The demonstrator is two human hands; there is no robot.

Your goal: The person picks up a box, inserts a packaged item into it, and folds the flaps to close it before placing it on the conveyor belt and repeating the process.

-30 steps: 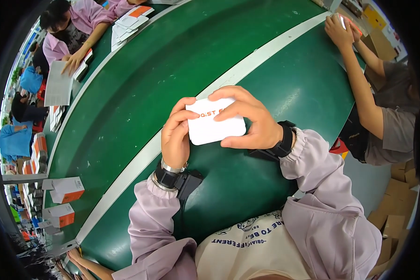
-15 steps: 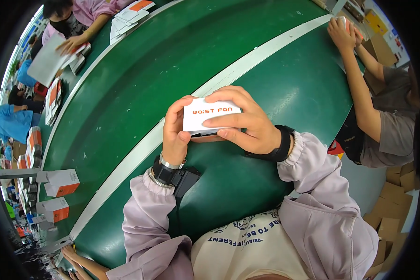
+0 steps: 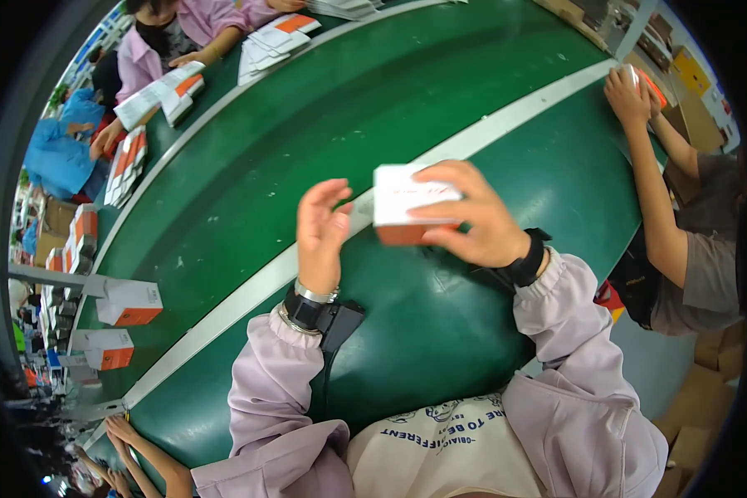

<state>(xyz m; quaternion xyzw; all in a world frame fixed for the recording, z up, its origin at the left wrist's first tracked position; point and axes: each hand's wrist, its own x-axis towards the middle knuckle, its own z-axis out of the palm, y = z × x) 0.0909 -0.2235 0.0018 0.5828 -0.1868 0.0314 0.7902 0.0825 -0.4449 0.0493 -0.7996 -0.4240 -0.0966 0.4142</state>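
Note:
A small white-and-orange carton [image 3: 394, 203] is held in my right hand [image 3: 477, 216], its fingers over the white face and the thumb at the lower edge. The white face is turned up and the orange side faces me. The carton's flap looks closed. To the left of it, apart from the box, my left hand [image 3: 321, 232] is raised with the fingers partly curled and apart, holding nothing. Both hands are above the green work surface [image 3: 415, 332], close to its pale dividing strip [image 3: 253, 290].
Two white-and-orange cartons [image 3: 133, 303] stand at the left on the green belt [image 3: 241, 191]. Across it, a person in pink [image 3: 212, 29] handles flat cartons [image 3: 274, 46]. At the right, another person's hands [image 3: 631, 95] hold an orange-and-white box.
My left hand has let go of the carton and moved away to the left. My right hand has carried the carton a little to the right. Across the belt, the person's flat sheets have moved down.

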